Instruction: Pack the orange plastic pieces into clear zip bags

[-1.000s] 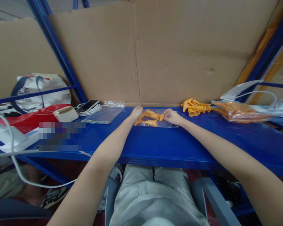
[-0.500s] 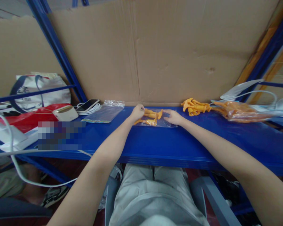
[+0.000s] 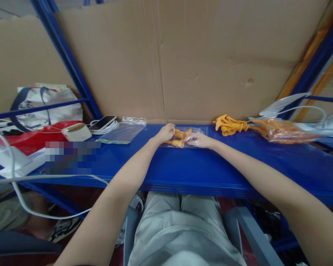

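On the blue shelf (image 3: 183,166), near the cardboard back wall, lies a small clear plastic bag (image 3: 201,130) with a few orange plastic pieces (image 3: 180,138) on or in it. My left hand (image 3: 166,133) is closed at the bag's left end, touching the orange pieces. My right hand (image 3: 197,139) rests on the bag just right of them, its fingers curled and partly under the clear film. What each hand grips is too small to make out exactly.
A loose pile of orange pieces (image 3: 229,125) lies to the right, beside a large clear bag full of them (image 3: 283,131). Left of the hands lie a stack of clear bags (image 3: 122,132), a phone (image 3: 103,122), white cables, a red bag and a tote bag (image 3: 48,107).
Both hands have moved closer together over the small bag. The right hand slid left onto the bag, and the orange pieces now sit bunched between the hands.
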{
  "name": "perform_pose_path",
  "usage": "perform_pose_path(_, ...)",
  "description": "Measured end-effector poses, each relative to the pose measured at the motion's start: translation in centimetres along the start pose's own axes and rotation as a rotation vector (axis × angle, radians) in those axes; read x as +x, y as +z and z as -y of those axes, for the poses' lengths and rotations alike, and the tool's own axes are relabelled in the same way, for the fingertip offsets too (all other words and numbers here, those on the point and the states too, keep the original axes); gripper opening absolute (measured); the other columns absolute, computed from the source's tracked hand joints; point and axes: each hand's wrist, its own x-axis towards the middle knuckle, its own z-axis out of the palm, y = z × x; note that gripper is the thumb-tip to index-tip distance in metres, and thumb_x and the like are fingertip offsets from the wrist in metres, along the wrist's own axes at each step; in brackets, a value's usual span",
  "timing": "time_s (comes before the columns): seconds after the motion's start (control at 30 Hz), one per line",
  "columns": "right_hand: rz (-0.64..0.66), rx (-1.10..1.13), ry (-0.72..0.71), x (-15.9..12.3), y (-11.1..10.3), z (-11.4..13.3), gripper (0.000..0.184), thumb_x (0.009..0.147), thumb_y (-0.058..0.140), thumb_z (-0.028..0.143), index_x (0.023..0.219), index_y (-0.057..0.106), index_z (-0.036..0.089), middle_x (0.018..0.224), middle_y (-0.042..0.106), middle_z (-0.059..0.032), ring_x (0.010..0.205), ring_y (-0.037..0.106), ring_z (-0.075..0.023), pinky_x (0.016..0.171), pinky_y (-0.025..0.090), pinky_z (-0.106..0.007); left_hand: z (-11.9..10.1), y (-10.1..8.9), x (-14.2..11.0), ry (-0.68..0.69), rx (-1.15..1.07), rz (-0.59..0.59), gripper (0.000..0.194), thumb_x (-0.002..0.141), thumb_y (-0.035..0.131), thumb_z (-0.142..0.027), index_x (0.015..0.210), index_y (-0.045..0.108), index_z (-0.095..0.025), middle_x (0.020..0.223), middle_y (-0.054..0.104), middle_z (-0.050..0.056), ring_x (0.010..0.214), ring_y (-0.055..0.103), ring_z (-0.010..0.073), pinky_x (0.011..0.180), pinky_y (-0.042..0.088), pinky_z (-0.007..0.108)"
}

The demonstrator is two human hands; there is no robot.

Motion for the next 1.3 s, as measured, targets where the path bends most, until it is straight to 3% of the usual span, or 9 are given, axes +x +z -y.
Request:
perform_pose_path(0.23,0.012,0.031,0.047,0.0,-0.1,0.2,0.027,0.076,0.064,0.013,0.098,0.077,0.021,0.112,0.074,-0.0029,0.11,0.067,-0.0216,0.102,0.046,-0.038,0.6,0.7,0.5,0.021,0.059,0.018,0.022,0.077,0.045,-0.008,0.074,0.064,-0.018,0.125,0.063,0.009,0.124,0.054,0.0218,0.113,0.035,0.035)
perform_pose_path(0.43,-0.056,0.068,0.095,0.2,0.0,0.6,0.032,0.078,0.062,0.011,0.106,0.077,0.02,0.117,0.072,-0.0032,0.114,0.065,-0.0242,0.103,0.046,-0.039,1.4,1.2,0.7,-0.036,0.018,0.076,0.017,0.085,0.046,-0.015,0.077,0.06,-0.02,0.139,0.057,0.009,0.138,0.041,0.0214,0.118,0.024,0.034)
perform_pose_path(0.63,-0.364,-0.054,0.311,0.0,-2.4,-1.0,0.035,0.082,0.047,0.007,0.097,0.077,0.015,0.094,0.077,-0.0057,0.083,0.072,-0.0185,0.084,0.056,-0.032,2.0,1.1,0.8,-0.061,0.017,0.117,0.014,0.082,0.049,-0.015,0.071,0.055,-0.02,0.149,0.047,0.009,0.145,0.03,0.0241,0.12,0.017,0.039)
perform_pose_path(0.77,-0.528,-0.387,0.349,-1.6,-5.3,-3.4,0.038,0.08,0.046,0.008,0.105,0.075,0.014,0.111,0.072,-0.0113,0.107,0.065,-0.0243,0.099,0.049,-0.04,2.8,0.9,1.1,-0.058,0.055,0.145,0.013,0.079,0.049,-0.015,0.069,0.054,-0.021,0.151,0.045,0.009,0.148,0.024,0.0254,0.12,0.016,0.046)
perform_pose_path(0.83,-0.481,-0.568,0.432,-2.7,-6.2,-4.3,0.041,0.079,0.049,0.01,0.113,0.072,0.014,0.125,0.066,-0.0151,0.119,0.058,-0.0302,0.103,0.044,-0.049,3.2,0.8,1.2,-0.058,0.075,0.157,0.011,0.077,0.049,-0.015,0.069,0.054,-0.021,0.151,0.045,0.008,0.148,0.023,0.0258,0.12,0.015,0.047)
perform_pose_path(0.93,-0.277,-0.716,0.567,-3.7,-6.5,-4.7,0.04,0.082,0.05,0.015,0.116,0.071,0.016,0.133,0.06,-0.0172,0.126,0.052,-0.0364,0.103,0.038,-0.06,3.6,0.6,1.2,-0.056,0.109,0.169,0.011,0.074,0.049,-0.013,0.071,0.055,-0.021,0.153,0.042,0.006,0.148,0.025,0.026,0.121,0.014,0.047)
perform_pose_path(1.07,-0.127,-0.802,0.655,-3.7,-6.1,-4.0,0.044,0.087,0.042,0.02,0.122,0.067,0.017,0.13,0.062,-0.0169,0.123,0.054,-0.0352,0.1,0.037,-0.057,3.9,0.2,1.0,-0.072,0.205,0.192,0.012,0.075,0.046,-0.014,0.075,0.056,-0.021,0.158,0.034,0.005,0.148,0.023,0.0255,0.122,0.012,0.046)
perform_pose_path(1.17,-0.185,-0.85,0.652,-3.4,-6.1,-3.0,0.046,0.087,0.039,0.019,0.124,0.066,0.015,0.131,0.061,-0.0175,0.121,0.053,-0.0342,0.099,0.037,-0.053,4.2,-0.1,1.0,-0.091,0.251,0.191,0.013,0.076,0.044,-0.015,0.077,0.056,-0.021,0.159,0.03,0.004,0.149,0.021,0.0245,0.122,0.012,0.044)
perform_pose_path(1.3,-0.384,-0.907,0.673,-3.7,-6.8,-2.5,0.044,0.09,0.036,0.02,0.122,0.064,0.01,0.13,0.059,-0.0213,0.122,0.05,-0.0346,0.098,0.035,-0.051,5.0,-0.2,1.1,-0.073,0.217,0.18,0.014,0.073,0.045,-0.013,0.078,0.057,-0.02,0.159,0.032,0.005,0.149,0.022,0.0231,0.121,0.02,0.042)
